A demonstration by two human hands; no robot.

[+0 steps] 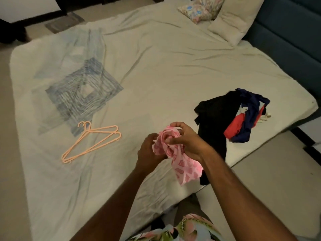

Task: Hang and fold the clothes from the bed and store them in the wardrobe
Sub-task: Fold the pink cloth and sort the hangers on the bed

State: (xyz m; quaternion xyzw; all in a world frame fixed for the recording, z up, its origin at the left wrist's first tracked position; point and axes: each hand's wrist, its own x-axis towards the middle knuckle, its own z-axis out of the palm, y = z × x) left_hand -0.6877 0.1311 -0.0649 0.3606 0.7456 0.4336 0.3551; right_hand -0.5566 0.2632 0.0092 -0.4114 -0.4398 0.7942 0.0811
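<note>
A bunched pink patterned garment (184,168) hangs above the near edge of the bed (156,66). My left hand (149,150) grips its left side, and my right hand (185,140) grips the top of it with curled fingers. To the right on the bed lies a pile of clothes: a black garment (215,119), a navy one (250,122) and a red one (234,126). Peach plastic hangers (90,141) lie together on the sheet to the left of my hands.
The sheet carries a blue square print (83,91) at the left. Pillows (232,20) rest at the far right by a dark blue headboard (286,32). A mat (64,21) lies on the floor beyond the bed. Floor runs along the right side.
</note>
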